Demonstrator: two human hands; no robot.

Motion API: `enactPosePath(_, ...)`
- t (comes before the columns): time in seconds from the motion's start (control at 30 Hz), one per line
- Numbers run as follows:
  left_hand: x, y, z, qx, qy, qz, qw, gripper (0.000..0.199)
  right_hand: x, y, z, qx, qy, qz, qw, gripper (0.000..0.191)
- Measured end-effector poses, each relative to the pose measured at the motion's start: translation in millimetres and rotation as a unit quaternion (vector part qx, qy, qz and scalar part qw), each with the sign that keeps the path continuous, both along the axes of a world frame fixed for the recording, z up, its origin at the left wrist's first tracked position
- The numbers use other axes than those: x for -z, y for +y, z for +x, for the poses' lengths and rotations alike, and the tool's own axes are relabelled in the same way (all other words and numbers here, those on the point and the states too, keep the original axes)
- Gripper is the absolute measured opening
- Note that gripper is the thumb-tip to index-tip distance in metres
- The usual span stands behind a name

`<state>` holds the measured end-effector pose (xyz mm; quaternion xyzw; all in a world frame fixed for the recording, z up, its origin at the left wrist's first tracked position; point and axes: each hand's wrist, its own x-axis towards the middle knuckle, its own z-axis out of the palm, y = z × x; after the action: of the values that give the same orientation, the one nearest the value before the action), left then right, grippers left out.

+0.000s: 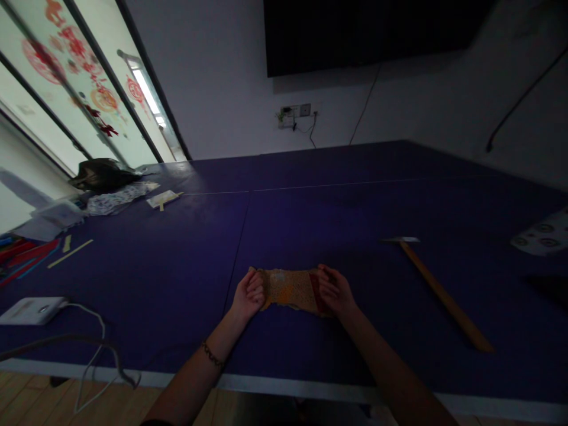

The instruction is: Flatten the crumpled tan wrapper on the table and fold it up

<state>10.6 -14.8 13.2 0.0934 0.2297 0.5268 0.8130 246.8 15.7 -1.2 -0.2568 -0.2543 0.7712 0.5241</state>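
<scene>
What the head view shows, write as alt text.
Left hand and right hand grip a tan, ragged-edged piece at its ends over a purple table. A hammer lies to the right, a white device with a cable to the left, and a black screen hangs on the wall behind.

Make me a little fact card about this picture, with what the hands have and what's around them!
left hand: grips one end of the speckled tan piece
left hand point
right hand: grips the other end, by the dark red band
speckled tan piece: stretched between both hands; cloth or packet, cannot tell
hammer: lying on the right, wooden handle
white device: near left edge, white cable attached
table: purple-blue
black screen: on the wall
</scene>
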Motion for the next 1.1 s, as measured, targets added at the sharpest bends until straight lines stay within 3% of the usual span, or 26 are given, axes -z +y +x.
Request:
enactPosePath(0.27,1.7,0,5,-0.001,0.017,0.017,1.000,0.037,-0.1,-2,-4,-0.032,-0.007,-0.026,0.999,0.014)
enactPosePath(0.67,11.0,-1,16,0.138,0.051,0.056,0.988,0.032,-11.8,-9,-29,-0.023,-0.103,-0.045,0.993,0.046)
enactPosePath(0.93,6.8,-7,17,0.199,0.104,0.083,0.971,0.035,-31.7,-19,-93,-0.036,-0.206,-0.009,0.978,0.024)
enactPosePath(1.1,10.1,-6,14,0.201,0.128,0.088,0.967,0.033,-27.5,-21,-100,-0.038,-0.225,0.010,0.974,0.023)
